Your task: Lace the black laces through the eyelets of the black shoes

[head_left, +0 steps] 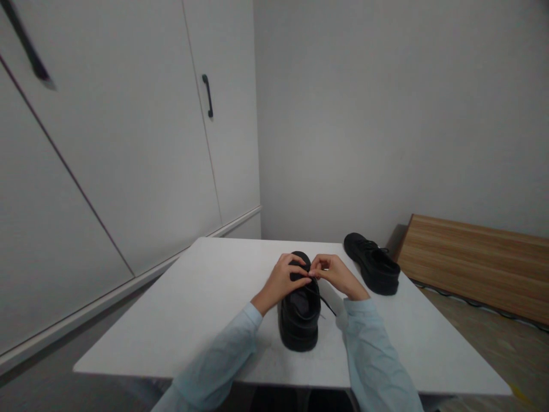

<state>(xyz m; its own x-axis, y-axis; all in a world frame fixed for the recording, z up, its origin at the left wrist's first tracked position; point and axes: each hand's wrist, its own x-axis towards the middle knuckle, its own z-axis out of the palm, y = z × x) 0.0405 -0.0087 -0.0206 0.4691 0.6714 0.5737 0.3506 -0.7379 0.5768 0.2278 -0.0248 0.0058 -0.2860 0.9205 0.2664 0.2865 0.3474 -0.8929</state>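
A black lace-up shoe stands on the white table in front of me, its heel toward me and its toe pointing away. Over its lacing area, my left hand has thumb and fingers pinched together. My right hand meets it from the right, thumb and forefinger closed at the same spot. A black shoelace trails from between the hands down the shoe's right side onto the table. The fingers cover the eyelets and most of the lacing, so the exact grip on the lace is partly hidden.
A second black shoe, laced, sits at the table's back right edge. The white table spans the foreground. White cabinet doors with black handles stand at the left. A wood-grain panel lies beyond the right edge.
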